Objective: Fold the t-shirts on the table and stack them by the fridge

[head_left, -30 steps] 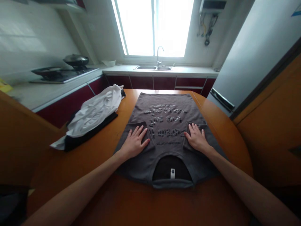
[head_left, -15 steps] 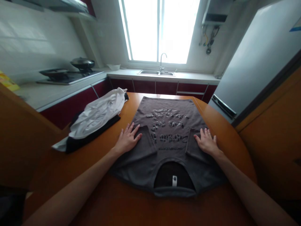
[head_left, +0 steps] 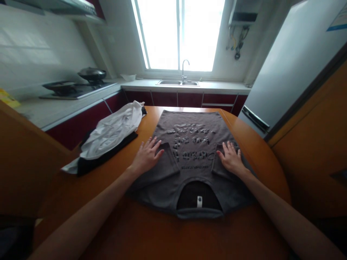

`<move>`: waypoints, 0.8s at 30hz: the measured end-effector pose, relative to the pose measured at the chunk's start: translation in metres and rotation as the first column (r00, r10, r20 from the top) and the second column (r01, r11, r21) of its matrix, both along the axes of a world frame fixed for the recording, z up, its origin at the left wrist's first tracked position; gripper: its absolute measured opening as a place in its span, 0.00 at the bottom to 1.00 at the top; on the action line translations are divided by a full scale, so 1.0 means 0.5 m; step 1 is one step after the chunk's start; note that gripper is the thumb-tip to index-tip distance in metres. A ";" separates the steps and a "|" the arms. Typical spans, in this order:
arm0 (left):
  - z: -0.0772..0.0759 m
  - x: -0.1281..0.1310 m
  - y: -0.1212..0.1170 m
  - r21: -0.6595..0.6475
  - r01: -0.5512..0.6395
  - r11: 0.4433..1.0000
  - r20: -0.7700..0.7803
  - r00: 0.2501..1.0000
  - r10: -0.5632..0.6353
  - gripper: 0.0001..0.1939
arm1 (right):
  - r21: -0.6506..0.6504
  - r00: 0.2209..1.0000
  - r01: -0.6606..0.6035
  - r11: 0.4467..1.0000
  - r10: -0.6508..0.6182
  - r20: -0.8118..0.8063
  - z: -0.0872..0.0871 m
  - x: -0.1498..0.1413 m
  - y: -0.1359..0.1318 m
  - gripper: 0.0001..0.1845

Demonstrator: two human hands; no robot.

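A dark grey T-shirt [head_left: 195, 144] lies spread on the wooden table [head_left: 114, 202], its neck opening towards me and its hem at the far side. Raised lettering on its front appears upside down from here. Both sleeves are folded inward over the chest. My left hand [head_left: 146, 155] rests flat with fingers spread at the left sleeve's outer edge. On the right sleeve lies my right hand [head_left: 231, 158], also flat, its fingers spread. Neither hand grips the cloth.
A pile of white and black clothes [head_left: 112, 133] sits on the table's left part. Beyond are a counter with a sink [head_left: 177, 83], a stove with a wok [head_left: 92, 74] at left, and a fridge [head_left: 290, 68] at right.
My right hand has slid slightly inward on the right sleeve. My left hand stays nearly in place, flat at the left sleeve. The whole view has shifted a little.
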State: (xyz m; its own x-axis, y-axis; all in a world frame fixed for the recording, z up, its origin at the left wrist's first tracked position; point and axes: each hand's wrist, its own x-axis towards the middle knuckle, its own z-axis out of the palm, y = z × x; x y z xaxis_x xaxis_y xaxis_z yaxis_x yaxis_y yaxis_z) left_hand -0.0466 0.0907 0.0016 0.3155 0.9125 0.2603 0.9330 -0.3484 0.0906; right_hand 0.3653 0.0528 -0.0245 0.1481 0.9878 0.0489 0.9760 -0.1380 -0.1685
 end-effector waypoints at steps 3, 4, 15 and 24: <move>-0.001 0.022 -0.011 -0.044 0.087 0.995 0.036 0.996 -0.085 0.34 | -0.021 0.999 -0.047 0.999 0.046 -0.008 0.002 -0.006 -0.002 0.40; -0.006 0.028 -0.014 -0.075 0.099 0.992 0.033 0.995 -0.097 0.35 | -0.040 0.998 -0.057 0.998 0.056 -0.009 0.001 -0.008 -0.002 0.39; -0.043 0.033 -0.012 -0.165 0.104 0.981 -0.028 0.994 -0.110 0.34 | -0.069 0.998 -0.069 0.995 0.069 -0.008 0.009 -0.017 -0.008 0.39; -0.038 0.036 -0.018 -0.162 0.100 0.982 -0.014 0.994 -0.104 0.33 | -0.023 0.990 0.105 0.994 -0.102 0.096 0.013 0.021 -0.003 0.49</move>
State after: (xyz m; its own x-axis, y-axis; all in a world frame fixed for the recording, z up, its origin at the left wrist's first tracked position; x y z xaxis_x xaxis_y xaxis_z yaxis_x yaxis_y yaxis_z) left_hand -0.0287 0.0819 -0.0173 0.4132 0.9046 0.1049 0.8956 -0.4245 0.1332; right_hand 0.3758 0.0512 -0.0180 0.2455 0.9686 0.0405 0.9676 -0.2423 -0.0705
